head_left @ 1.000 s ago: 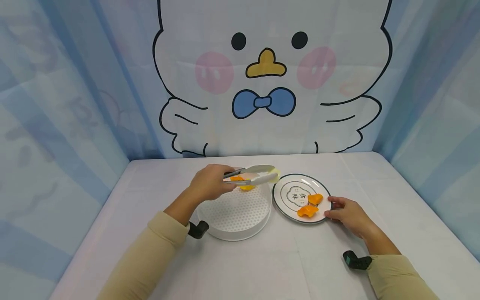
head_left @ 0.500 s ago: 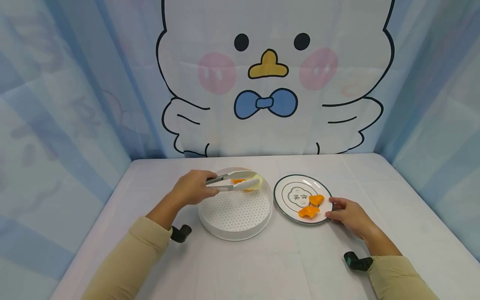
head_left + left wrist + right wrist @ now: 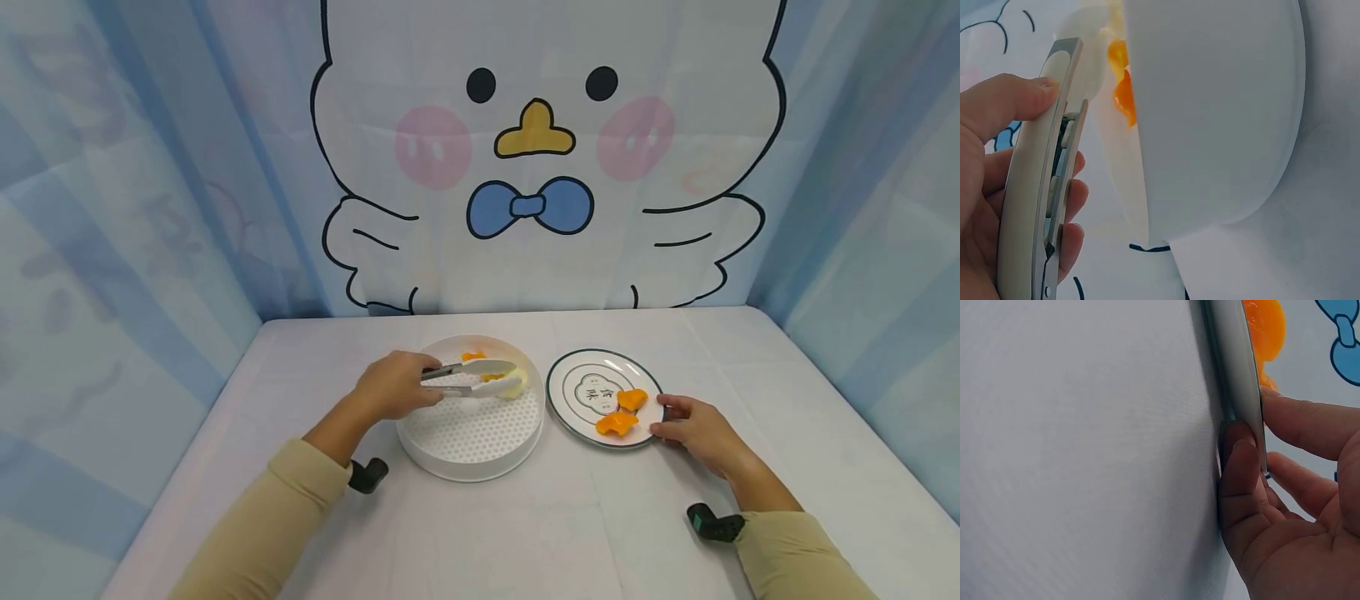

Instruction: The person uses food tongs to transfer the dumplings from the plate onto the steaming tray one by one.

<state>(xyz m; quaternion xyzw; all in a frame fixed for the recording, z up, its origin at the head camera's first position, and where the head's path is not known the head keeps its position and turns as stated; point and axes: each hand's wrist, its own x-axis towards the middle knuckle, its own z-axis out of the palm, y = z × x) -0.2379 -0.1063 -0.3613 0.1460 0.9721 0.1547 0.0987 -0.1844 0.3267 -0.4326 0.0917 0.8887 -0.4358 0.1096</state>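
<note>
My left hand (image 3: 397, 385) grips a pair of tongs (image 3: 480, 367), thumb on one arm and fingers around the other, as the left wrist view shows. The tips reach low over a round white steamer tray (image 3: 465, 429) with a perforated floor, right at a pale yellow piece (image 3: 514, 386). Behind the tongs in the tray lie an orange piece (image 3: 473, 356) and a partly covered yellow one (image 3: 491, 377). My right hand (image 3: 697, 429) pinches the right rim of a white plate (image 3: 573, 408), thumb above and fingers beneath. Two orange pieces (image 3: 617, 422) lie on that plate.
Tray and plate stand side by side on a white-covered table (image 3: 525, 533), a narrow gap between them. Behind the table hangs a printed cloth (image 3: 532, 267) with a cartoon bird, and blue curtains (image 3: 135, 333) flank both sides.
The left hand has carried the tongs and the pale yellow piece left, from near the plate to over the tray, then slightly down. The right hand keeps its hold on the plate.
</note>
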